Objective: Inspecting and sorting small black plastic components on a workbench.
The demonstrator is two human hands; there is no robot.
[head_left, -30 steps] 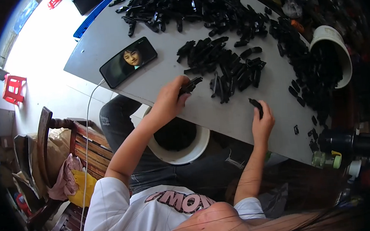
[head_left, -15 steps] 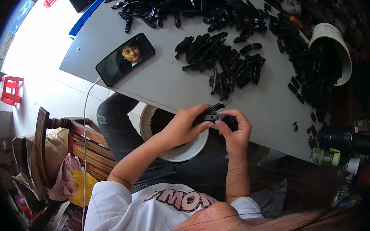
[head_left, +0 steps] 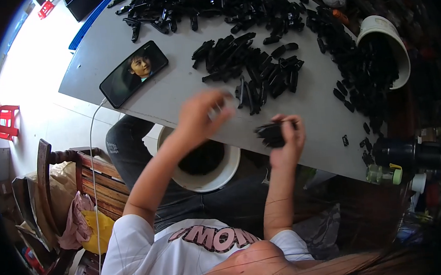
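My right hand [head_left: 288, 138] is closed round a small stack of black plastic parts [head_left: 270, 135], just over the table's near edge. Blurred by motion, my left hand [head_left: 201, 116] is over the table to the left, thumb and fingers apart with nothing visible between them. Just beyond it lies a loose group of similar black plastic pieces [head_left: 245, 92], long and narrow. Below my left wrist, by my legs, stands a white bucket [head_left: 228, 175] with dark contents.
A larger heap of black parts [head_left: 191, 6] covers the far table [head_left: 176, 87]. More spill from a tipped white bucket [head_left: 401, 56] on the right. A phone [head_left: 134, 74] with a charging cable lies at left. A wooden chair [head_left: 98, 179] stands left of me.
My hands have come apart. The left has moved left and up toward the loose pieces, while the right keeps the stack. The whole view has shifted slightly.
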